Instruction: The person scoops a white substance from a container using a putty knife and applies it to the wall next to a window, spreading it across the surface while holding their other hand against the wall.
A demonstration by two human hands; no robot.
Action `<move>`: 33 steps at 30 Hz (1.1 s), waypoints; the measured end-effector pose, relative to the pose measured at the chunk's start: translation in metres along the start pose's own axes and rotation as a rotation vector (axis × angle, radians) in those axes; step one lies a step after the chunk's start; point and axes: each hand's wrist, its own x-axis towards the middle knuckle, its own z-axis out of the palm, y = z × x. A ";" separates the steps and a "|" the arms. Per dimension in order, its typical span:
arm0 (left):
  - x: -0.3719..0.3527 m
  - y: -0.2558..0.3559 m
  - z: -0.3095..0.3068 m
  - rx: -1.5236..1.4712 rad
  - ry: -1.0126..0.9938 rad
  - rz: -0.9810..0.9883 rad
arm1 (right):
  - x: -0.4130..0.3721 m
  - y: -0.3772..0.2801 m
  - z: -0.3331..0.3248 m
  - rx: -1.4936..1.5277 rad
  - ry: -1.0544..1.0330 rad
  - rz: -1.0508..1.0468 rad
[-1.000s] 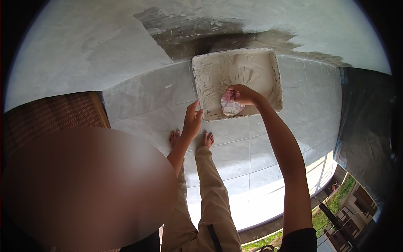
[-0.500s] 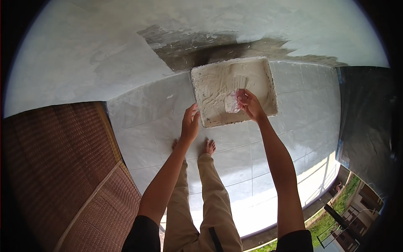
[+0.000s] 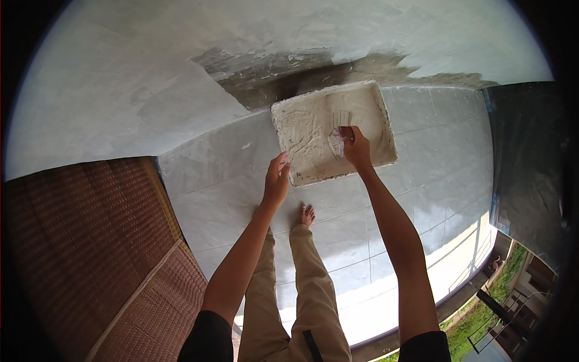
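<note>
A rectangular tray point(image 3: 386, 114) coated with beige plaster lies on the grey tiled floor beside the wall. Over its middle, my right hand point(image 3: 356, 146) is closed on a small plaster-smeared tool point(image 3: 336, 142), whose full shape is hard to make out. Comb-like ridges show in the plaster just above that hand. At the tray's left edge is my left hand point(image 3: 277, 177), fingers apart and holding nothing, the fingertips close to the rim; whether they touch it is unclear.
The wall point(image 3: 151, 72) above has a dark unplastered patch point(image 3: 271, 75). A woven brown mat point(image 3: 90, 229) stands at the left, a dark sheet point(image 3: 528, 163) at the right. My foot point(image 3: 307, 215) is below the tray. Grass shows at the lower right.
My right hand has turned, and less of the tool shows beneath it. The camera view has shifted and tilted slightly; my left hand remains near the tray's left edge.
</note>
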 end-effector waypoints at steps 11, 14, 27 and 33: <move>-0.007 -0.010 0.000 0.010 0.008 -0.042 | -0.001 0.007 0.016 0.027 0.045 0.060; -0.004 -0.014 0.001 -0.004 0.010 -0.025 | 0.001 0.007 0.016 0.052 0.069 0.044; -0.007 -0.016 0.002 0.006 0.010 -0.071 | 0.013 0.013 -0.011 0.202 -0.280 0.072; -0.009 -0.039 0.003 0.009 0.017 -0.004 | 0.016 -0.014 -0.022 -0.133 -0.657 -0.055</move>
